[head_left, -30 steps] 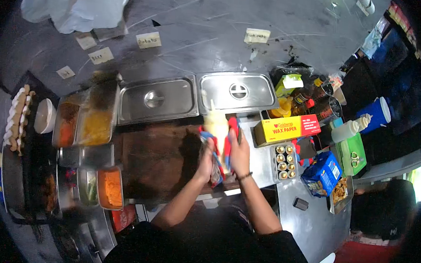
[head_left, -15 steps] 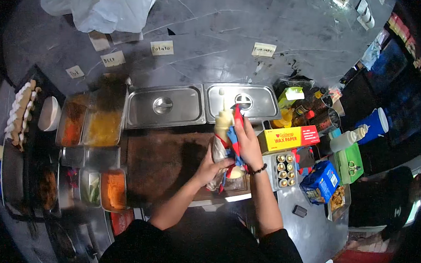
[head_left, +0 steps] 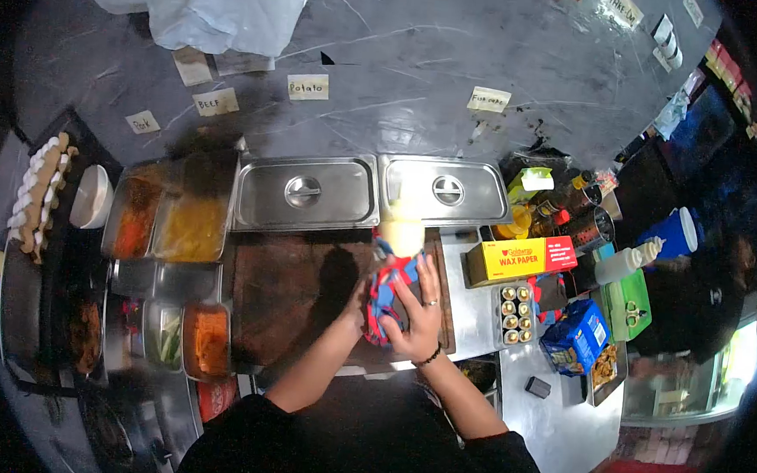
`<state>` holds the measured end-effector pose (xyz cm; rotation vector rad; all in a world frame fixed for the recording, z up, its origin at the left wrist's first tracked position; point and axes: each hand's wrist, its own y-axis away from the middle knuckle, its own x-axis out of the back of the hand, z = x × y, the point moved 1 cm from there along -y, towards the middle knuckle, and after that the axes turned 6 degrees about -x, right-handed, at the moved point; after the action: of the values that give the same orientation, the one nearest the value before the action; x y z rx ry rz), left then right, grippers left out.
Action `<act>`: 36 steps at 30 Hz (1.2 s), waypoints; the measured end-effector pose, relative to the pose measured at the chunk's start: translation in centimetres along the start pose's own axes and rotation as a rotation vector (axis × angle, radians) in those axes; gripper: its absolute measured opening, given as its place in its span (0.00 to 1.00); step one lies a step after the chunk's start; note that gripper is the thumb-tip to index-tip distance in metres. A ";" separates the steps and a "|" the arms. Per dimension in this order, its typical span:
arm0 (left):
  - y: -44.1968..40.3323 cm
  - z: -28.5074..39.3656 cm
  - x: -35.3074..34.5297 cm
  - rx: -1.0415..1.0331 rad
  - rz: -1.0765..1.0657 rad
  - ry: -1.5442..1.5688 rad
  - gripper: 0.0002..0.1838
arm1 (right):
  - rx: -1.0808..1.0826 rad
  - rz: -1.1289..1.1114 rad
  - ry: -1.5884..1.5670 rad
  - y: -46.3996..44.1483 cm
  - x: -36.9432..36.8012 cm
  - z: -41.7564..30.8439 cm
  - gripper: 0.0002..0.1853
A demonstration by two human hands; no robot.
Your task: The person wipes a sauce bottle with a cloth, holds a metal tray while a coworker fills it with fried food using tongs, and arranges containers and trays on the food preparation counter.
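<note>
A pale yellow squeeze bottle [head_left: 403, 232] is between my two hands above the brown cutting board [head_left: 284, 291], its upper part blurred. A red, blue and black cloth [head_left: 383, 302] covers its lower part. My left hand [head_left: 362, 309] holds the bottle from the left, its fingers largely hidden behind the cloth. With its fingers stretched along the cloth, my right hand [head_left: 417, 317] presses it against the bottle from the right.
Two lidded steel pans [head_left: 306, 190] lie behind the board. Food containers [head_left: 206, 339] stand on the left. To the right are a wax paper box [head_left: 520, 258], a tray of small cylinders [head_left: 514, 316], squeeze bottles [head_left: 617, 265] and a blue packet [head_left: 575, 337].
The cloth now wraps around the bottle's lower part. My right hand has moved down and turned, its back now showing. The view has shifted slightly.
</note>
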<state>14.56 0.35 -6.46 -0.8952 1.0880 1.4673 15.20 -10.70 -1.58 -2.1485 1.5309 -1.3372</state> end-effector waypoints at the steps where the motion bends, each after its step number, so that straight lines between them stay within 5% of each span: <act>1: 0.3 0.2 -1.2 0.008 0.001 0.004 0.30 | -0.007 -0.002 0.006 0.4 -0.4 1.1 0.26; 3: 0.8 0.1 -3.9 0.181 -0.178 0.063 0.26 | 0.356 0.390 0.035 0.0 -0.4 2.1 0.21; 9: 1.4 0.7 -7.1 -0.119 0.136 -0.310 0.16 | 0.126 0.662 -0.084 -2.5 -0.2 0.5 0.14; 12: 1.0 -0.3 -4.8 -0.177 0.051 -0.271 0.23 | -0.487 0.777 -0.508 -2.7 0.9 0.3 0.16; 14: 1.8 0.5 -2.5 0.127 -0.160 -0.111 0.31 | -0.727 0.817 -0.581 -3.6 2.7 0.4 0.19; 15: 2.3 0.9 -1.9 0.213 -0.298 -0.063 0.35 | -0.856 0.735 -1.188 -4.3 4.0 1.4 0.19; 16: 3.9 2.1 -4.5 0.142 -0.296 -0.158 0.41 | -0.852 0.737 -1.188 -5.2 5.2 2.6 0.19; 19: 6.0 2.5 -5.0 0.278 -0.303 -0.142 0.43 | -0.619 0.129 -1.838 -5.5 6.8 6.0 0.18; 20: 5.9 2.3 -4.6 0.279 -0.308 -0.144 0.43 | -0.464 0.184 -1.040 -4.9 7.0 8.1 0.18; 22: 5.8 1.7 -3.3 0.401 -0.418 -0.095 0.42 | -0.509 0.057 -0.756 -4.8 6.9 7.2 0.23; 24: 6.0 1.3 -2.7 0.452 -0.426 -0.154 0.41 | -0.410 -0.247 -0.852 -8.9 6.6 -3.7 0.34; 27: 6.0 0.8 -1.8 0.436 -0.443 -0.291 0.38 | -0.571 -0.328 -0.858 -8.6 4.9 -1.5 0.28; 29: 6.5 1.0 -2.8 0.226 -0.278 -0.493 0.32 | -0.753 -0.347 -0.886 -8.1 4.2 -0.1 0.23; 36: 4.5 -1.5 -1.3 -0.051 -0.189 -0.811 0.40 | -0.782 -0.280 -0.617 -7.2 2.6 1.3 0.13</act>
<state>10.27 -1.58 -4.95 -0.3451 0.3536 1.4913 21.14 -10.05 3.43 -2.9019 1.6525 0.0084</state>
